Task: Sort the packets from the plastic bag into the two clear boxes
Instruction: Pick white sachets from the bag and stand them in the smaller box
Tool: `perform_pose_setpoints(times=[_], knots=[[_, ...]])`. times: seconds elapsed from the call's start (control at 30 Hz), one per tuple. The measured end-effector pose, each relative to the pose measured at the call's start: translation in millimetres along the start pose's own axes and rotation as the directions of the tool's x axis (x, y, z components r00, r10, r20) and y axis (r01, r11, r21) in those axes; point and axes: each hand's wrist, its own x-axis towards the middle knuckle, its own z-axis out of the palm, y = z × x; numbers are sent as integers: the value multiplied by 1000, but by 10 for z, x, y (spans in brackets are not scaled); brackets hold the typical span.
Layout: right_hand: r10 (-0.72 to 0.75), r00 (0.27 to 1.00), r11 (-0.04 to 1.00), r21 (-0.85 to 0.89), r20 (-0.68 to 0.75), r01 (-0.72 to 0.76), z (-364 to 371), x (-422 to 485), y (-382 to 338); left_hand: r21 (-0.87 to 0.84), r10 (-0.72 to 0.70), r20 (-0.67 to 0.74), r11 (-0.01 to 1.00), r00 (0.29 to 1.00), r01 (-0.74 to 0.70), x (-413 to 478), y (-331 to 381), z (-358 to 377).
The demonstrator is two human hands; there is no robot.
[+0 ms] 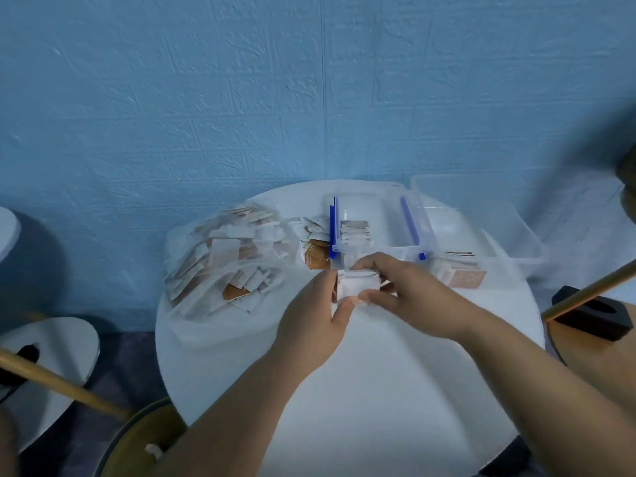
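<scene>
A small stack of white packets [356,283] is held between both hands just in front of the near clear box. My left hand [315,318] grips its left side, thumb along the front edge. My right hand [406,290] curls over the top and right side. The clear plastic bag [223,256], full of white and brown packets, lies at the table's left. The clear box with blue clips [375,228] holds a row of upright white packets. A second clear box [481,218] stands to its right, with brownish packets at its near end.
Loose white and brown packets [315,241] lie between the bag and the clipped box. The round white table [361,390] stands against a blue wall. Wooden poles cross at lower left [62,387] and right [592,290]. A black block [592,315] sits on the right.
</scene>
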Motion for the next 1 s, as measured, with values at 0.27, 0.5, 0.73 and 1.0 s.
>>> perform_pose_setpoints(times=[0.27, 0.5, 0.73, 1.0], knots=[[95, 987, 994, 69, -128, -86, -617, 883, 301, -193, -24, -142, 981, 990, -3, 899, -58, 83], [397, 906, 907, 210, -144, -364, -615, 1583, 814, -432, -168, -74, 894, 983, 120, 948, -244, 402], [507, 861, 841, 246, -50, -481, -466, 1869, 1052, -512, -174, -98, 853, 980, 101, 974, -362, 535], [469, 880, 869, 144, 69, -474, -426, 1868, 1069, -509, -182, -104, 854, 978, 105, 970, -376, 548]])
